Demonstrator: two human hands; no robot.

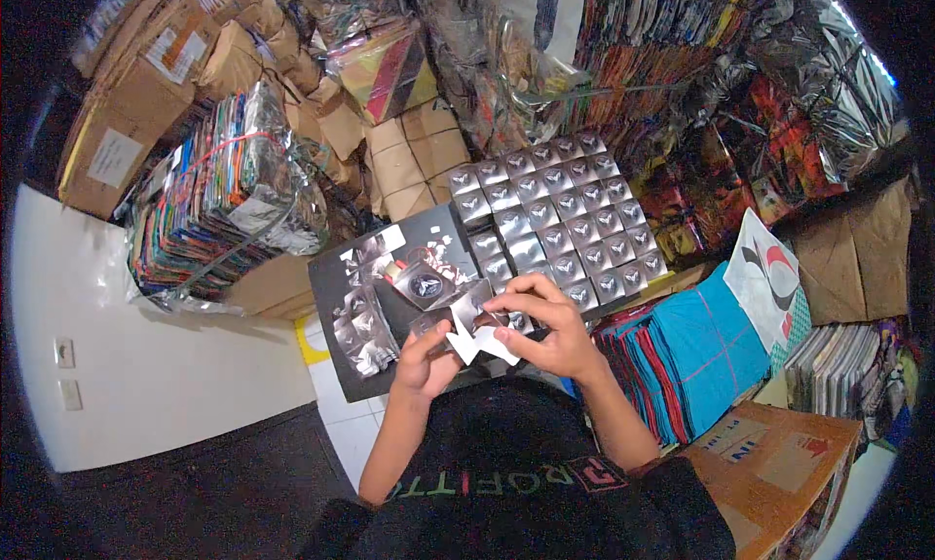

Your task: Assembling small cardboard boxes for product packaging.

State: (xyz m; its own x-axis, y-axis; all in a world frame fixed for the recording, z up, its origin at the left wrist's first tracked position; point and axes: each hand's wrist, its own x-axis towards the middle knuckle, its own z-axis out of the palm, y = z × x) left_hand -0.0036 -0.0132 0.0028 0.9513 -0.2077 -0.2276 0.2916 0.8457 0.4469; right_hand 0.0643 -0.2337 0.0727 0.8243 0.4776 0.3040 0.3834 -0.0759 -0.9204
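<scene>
Both my hands hold a small dark silver carton (471, 310), tilted in front of my chest with its white inner flaps standing open. My left hand (427, 363) pinches its left side with thumb and fingertips. On the other side, the bent fingers and thumb of my right hand (550, 331) grip the edge and a flap. Just beyond lies a dark box (426, 285) with a round emblem, on the black tabletop (438, 221). Left of it is a pile of silvery folded pieces (362, 328). Rows of matching small boxes (584, 231) stand at the right.
Small white and red scraps (446, 256) litter the table. Strapped bundles (209, 200) and brown cartons (122, 136) crowd the left and back. Turquoise folded cloth (706, 336) and a cardboard box (769, 453) sit close by my right arm.
</scene>
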